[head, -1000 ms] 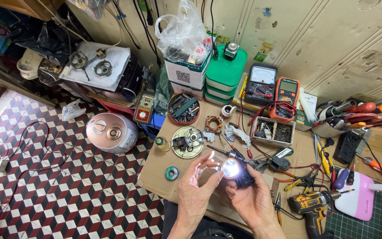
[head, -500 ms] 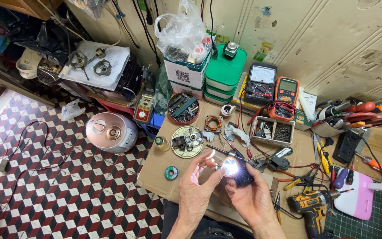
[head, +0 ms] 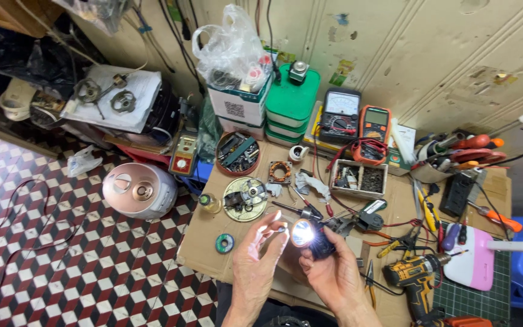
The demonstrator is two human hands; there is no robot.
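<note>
My right hand (head: 333,275) grips a small black flashlight (head: 310,236) that is switched on, its bright lens turned toward my left hand. My left hand (head: 260,257) is raised beside the beam and pinches a tiny shiny part (head: 281,228) between thumb and fingertips; the glare hides what kind of part it is. Both hands hover over the front of a cardboard-covered workbench (head: 201,242). Just beyond them lies a round metal plate with small parts (head: 244,198) and a screwdriver (head: 295,209).
On the bench stand a round tin of parts (head: 237,152), a copper coil (head: 279,172), a compartment tray (head: 358,179), two multimeters (head: 358,121), green stacked boxes (head: 292,109), a yellow cordless drill (head: 419,275) and a power strip (head: 460,192). A pink rice cooker (head: 139,189) sits on the tiled floor at left.
My left hand's fingers have shifted slightly closer to the flashlight lens. The right hand holds the flashlight almost still.
</note>
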